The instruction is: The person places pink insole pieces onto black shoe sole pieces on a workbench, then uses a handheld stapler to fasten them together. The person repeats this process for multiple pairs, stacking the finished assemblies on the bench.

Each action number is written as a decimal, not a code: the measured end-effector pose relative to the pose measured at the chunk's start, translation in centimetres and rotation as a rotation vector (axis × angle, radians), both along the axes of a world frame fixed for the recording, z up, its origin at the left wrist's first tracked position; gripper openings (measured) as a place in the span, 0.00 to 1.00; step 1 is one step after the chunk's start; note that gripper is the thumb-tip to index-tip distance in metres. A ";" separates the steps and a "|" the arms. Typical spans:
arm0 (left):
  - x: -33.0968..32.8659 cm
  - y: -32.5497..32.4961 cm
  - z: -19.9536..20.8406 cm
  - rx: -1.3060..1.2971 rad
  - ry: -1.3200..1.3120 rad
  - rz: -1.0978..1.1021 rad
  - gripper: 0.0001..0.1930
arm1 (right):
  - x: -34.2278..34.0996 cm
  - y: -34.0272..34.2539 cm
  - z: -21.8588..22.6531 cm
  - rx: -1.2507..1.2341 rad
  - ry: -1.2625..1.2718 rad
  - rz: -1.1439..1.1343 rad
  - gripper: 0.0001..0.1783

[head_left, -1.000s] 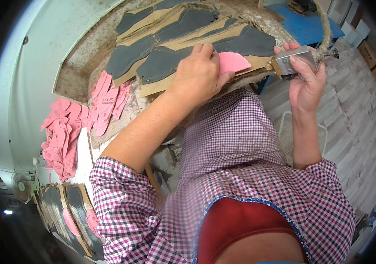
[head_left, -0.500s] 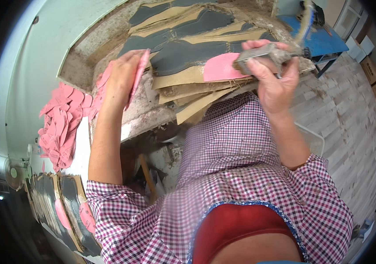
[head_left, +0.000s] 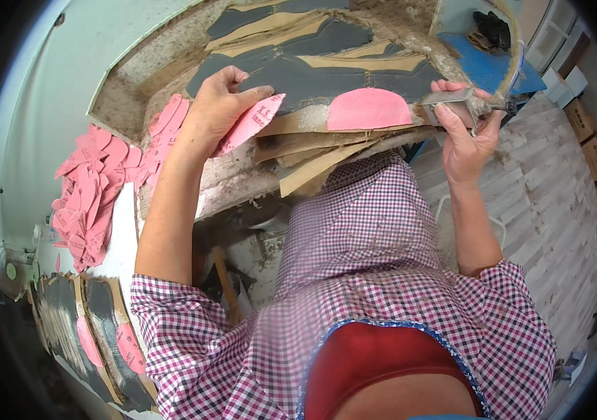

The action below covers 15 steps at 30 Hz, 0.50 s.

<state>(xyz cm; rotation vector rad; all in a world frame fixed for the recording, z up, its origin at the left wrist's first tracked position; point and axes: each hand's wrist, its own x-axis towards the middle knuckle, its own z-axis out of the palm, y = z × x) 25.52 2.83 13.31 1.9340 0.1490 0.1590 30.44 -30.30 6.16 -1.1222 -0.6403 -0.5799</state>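
Observation:
My left hand (head_left: 223,112) pinches a pink half-oval patch (head_left: 253,124) with dark print, held up over the left end of the stacked panels. In my right hand (head_left: 467,133) is a grimy metal spray gun (head_left: 458,110), with a pale hose (head_left: 519,66) running up from its right end. Between the hands, a second pink half-oval patch (head_left: 370,110) lies flat on the front edge of the top panel. The dark grey panels (head_left: 291,85) with tan edges lie overlapped in layers on the work surface.
A heap of pink patches (head_left: 92,199) lies at the left on a white surface. Lower left, more panels (head_left: 113,322) stand in a row, two bearing pink patches. A blue table (head_left: 466,56) is beyond my right hand; cardboard boxes (head_left: 592,150) line the far right.
My left hand has moved right, turning its patch so the printed face shows. My right hand has drawn right with the spray gun, uncovering the patch on the panel.

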 end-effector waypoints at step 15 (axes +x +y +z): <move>-0.4 -0.8 0.7 -0.008 0.147 -0.061 0.15 | 4.7 0.7 4.8 -0.047 -0.070 -0.194 0.23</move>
